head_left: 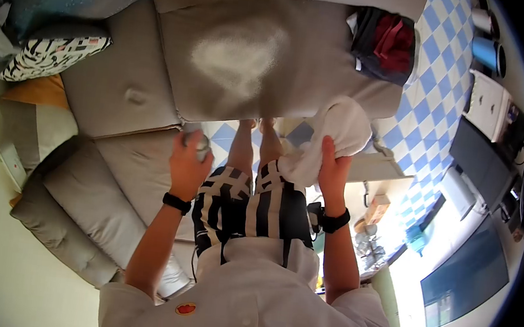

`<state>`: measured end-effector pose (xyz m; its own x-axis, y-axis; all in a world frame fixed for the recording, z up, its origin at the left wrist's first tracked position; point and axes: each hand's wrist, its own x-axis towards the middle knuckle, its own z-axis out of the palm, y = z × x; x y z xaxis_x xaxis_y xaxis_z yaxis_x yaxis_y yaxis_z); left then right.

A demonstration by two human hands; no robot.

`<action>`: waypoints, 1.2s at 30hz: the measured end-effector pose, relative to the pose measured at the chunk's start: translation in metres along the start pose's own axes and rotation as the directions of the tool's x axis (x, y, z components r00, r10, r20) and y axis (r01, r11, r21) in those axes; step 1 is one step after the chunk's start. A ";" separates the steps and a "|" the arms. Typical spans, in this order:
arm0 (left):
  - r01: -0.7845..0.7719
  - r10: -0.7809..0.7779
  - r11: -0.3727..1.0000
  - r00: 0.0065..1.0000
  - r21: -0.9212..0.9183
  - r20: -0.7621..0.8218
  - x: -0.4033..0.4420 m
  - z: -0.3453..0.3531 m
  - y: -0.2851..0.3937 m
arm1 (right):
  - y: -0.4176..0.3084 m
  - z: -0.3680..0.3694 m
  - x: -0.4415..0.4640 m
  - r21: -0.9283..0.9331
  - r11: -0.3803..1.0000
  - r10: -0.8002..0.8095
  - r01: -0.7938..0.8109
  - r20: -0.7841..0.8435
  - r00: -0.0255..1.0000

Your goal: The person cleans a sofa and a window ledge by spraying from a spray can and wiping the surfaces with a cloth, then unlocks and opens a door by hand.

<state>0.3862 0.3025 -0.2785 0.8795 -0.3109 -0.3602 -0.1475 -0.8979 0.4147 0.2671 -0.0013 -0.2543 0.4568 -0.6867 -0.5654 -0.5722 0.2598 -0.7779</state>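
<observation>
My left hand (pixel 190 163) is wrapped round a small can or bottle (pixel 199 145), seen mostly from its top, above the near part of the sofa. A white cloth (pixel 341 128) hangs bunched from my right hand (pixel 333 170), its thumb and fingers closed on it. Beyond both hands, a pale, foamy or powdery patch (pixel 238 56) lies on the brown sofa seat (pixel 312 54). Neither hand touches that patch. Both wrists wear black bands.
Dark and red folded clothes (pixel 389 46) lie at the sofa's right end. A patterned cushion (pixel 56 57) is at the left. A low table (pixel 379 169) with a box and glassware stands right of my legs. Blue and white tiles (pixel 428 104) cover the floor.
</observation>
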 end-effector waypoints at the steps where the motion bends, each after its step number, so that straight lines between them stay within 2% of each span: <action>1: 0.118 -0.118 0.993 0.992 -0.018 -0.033 0.004 0.000 -0.006 | 0.008 -0.001 0.002 -0.005 1.000 0.002 -0.002 -0.004 1.000; 4: 0.209 -0.211 0.977 0.950 -0.031 -0.232 0.030 -0.010 -0.053 | 0.029 -0.005 0.012 -0.074 0.997 0.025 -0.026 -0.011 1.000; 6: -0.113 0.123 0.985 0.990 0.126 -0.074 0.020 -0.001 -0.043 | 0.034 0.004 0.026 -0.115 0.993 0.015 -0.023 -0.077 0.997; 9: -0.132 0.130 0.987 0.991 0.094 0.023 0.025 0.007 -0.021 | 0.042 0.021 0.058 -0.233 0.972 -0.064 0.028 -0.149 0.987; 11: 0.182 -0.179 0.983 0.971 0.003 -0.160 0.068 0.007 -0.032 | 0.046 0.034 0.079 -0.270 0.960 -0.133 0.080 -0.187 0.973; 12: 0.210 -0.216 0.977 0.950 -0.050 -0.225 0.077 0.007 -0.037 | 0.047 0.041 0.089 -0.266 0.958 -0.165 0.109 -0.199 0.966; 13: 0.116 -0.119 0.993 0.976 -0.025 -0.181 0.087 0.007 -0.037 | 0.047 0.048 0.107 -0.265 0.952 -0.210 0.151 -0.211 0.955; 15: -0.070 0.071 0.997 0.995 0.016 -0.065 0.095 0.005 -0.043 | 0.073 0.058 0.150 -0.281 0.919 -0.303 0.278 -0.051 0.951; 16: -0.178 0.187 0.979 0.979 0.101 -0.085 0.109 0.005 -0.060 | 0.091 0.055 0.170 -0.305 0.896 -0.336 0.323 0.009 0.942; 18: -0.126 0.133 0.990 0.980 0.058 -0.146 0.132 0.011 -0.102 | 0.087 0.081 0.188 -0.651 0.750 -0.269 0.116 -0.140 0.953; 19: -0.134 0.130 0.991 0.975 -0.010 -0.180 0.143 0.014 -0.120 | 0.090 0.091 0.202 -0.663 0.740 -0.264 0.114 -0.130 0.956; 20: -0.132 0.117 0.990 0.967 -0.057 -0.225 0.153 0.014 -0.130 | 0.098 0.094 0.229 -0.622 0.719 -0.431 0.312 -0.046 0.901; 21: -0.102 0.084 0.993 0.970 -0.066 -0.227 0.159 0.013 -0.144 | 0.075 0.103 0.234 -0.691 0.698 -0.319 0.190 -0.062 0.946; 23: -0.036 0.024 0.998 0.967 -0.042 -0.254 0.164 0.017 -0.170 | 0.067 0.106 0.274 -0.747 0.639 -0.379 0.181 -0.102 0.920; 26: 0.025 -0.002 0.998 0.946 0.065 -0.325 0.177 0.013 -0.226 | 0.066 0.112 0.329 -0.780 0.610 -0.508 0.135 -0.255 0.823; 28: 0.038 0.018 0.990 0.922 0.137 -0.388 0.202 0.002 -0.265 | 0.048 0.140 0.353 -0.680 0.729 -0.465 0.079 -0.407 0.786; 29: 0.091 -0.043 0.991 0.915 0.103 -0.400 0.212 0.008 -0.272 | 0.044 0.150 0.361 -0.618 0.784 -0.435 0.060 -0.478 0.763; 31: 0.211 -0.171 0.976 0.889 0.048 -0.425 0.230 0.005 -0.279 | 0.023 0.174 0.361 -0.688 0.709 -0.528 0.153 -0.375 0.762; 32: 0.206 -0.125 0.966 0.899 0.154 -0.420 0.240 0.010 -0.298 | 0.014 0.186 0.361 -0.655 0.731 -0.511 0.191 -0.340 0.790; 33: 0.118 -0.068 0.988 0.905 0.094 -0.420 0.250 0.027 -0.331 | 0.006 0.202 0.351 -0.614 0.755 -0.490 0.230 -0.295 0.820; 34: 0.031 -0.011 0.999 0.906 0.040 -0.423 0.257 0.048 -0.360 | 0.009 0.219 0.346 -0.630 0.722 -0.540 0.286 -0.255 0.802; 36: 0.007 0.011 0.999 0.947 0.053 -0.323 0.271 0.067 -0.372 | 0.014 0.266 0.337 -0.633 0.646 -0.640 0.427 -0.144 0.755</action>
<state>0.6487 0.5313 -0.5866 0.9768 -0.2032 -0.0671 -0.1652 -0.9154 0.3672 0.5945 -0.0482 -0.5285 0.6126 -0.7827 0.1102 -0.6058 -0.5545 -0.5706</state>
